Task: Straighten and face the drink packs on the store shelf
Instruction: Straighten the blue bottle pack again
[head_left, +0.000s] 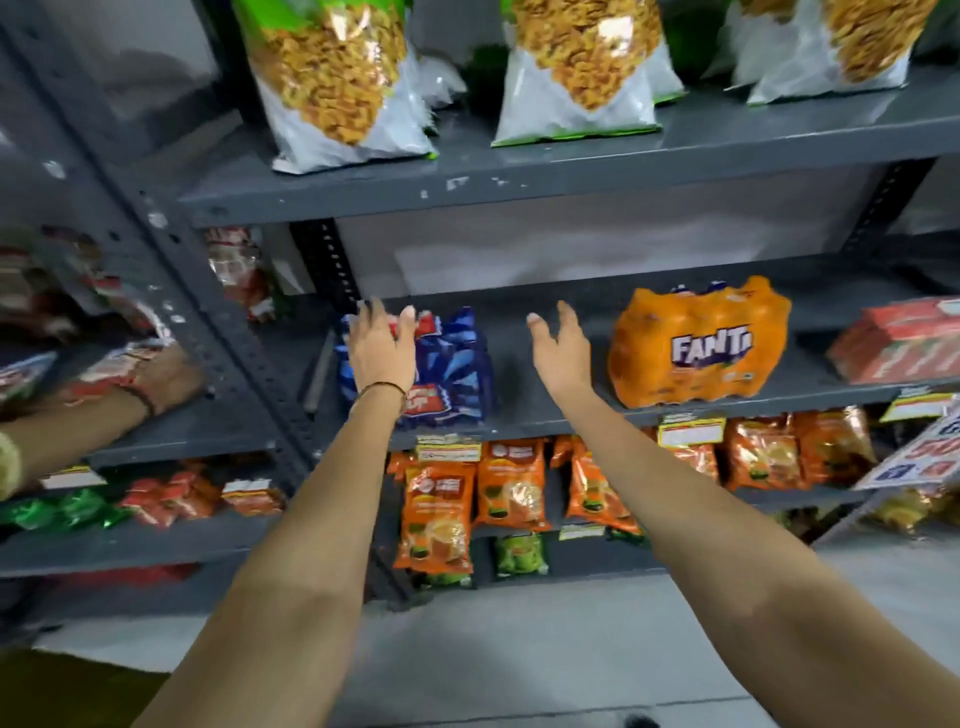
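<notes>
A blue drink pack (452, 369) lies on the grey middle shelf (545, 317), slightly skewed. My left hand (382, 345) rests on the pack's left top with fingers spread. My right hand (561, 348) hovers open over the bare shelf just right of the blue pack, palm facing left, holding nothing. An orange Fanta pack (698, 345) stands further right on the same shelf, its logo facing out. A red pack (898, 338) lies at the shelf's right end.
Big snack bags (332, 78) fill the shelf above. Orange packets (441, 514) and price tags (447, 449) hang below the middle shelf. Another person's arm (104, 410) reaches into the neighbouring rack on the left. A grey upright post (171, 249) divides the racks.
</notes>
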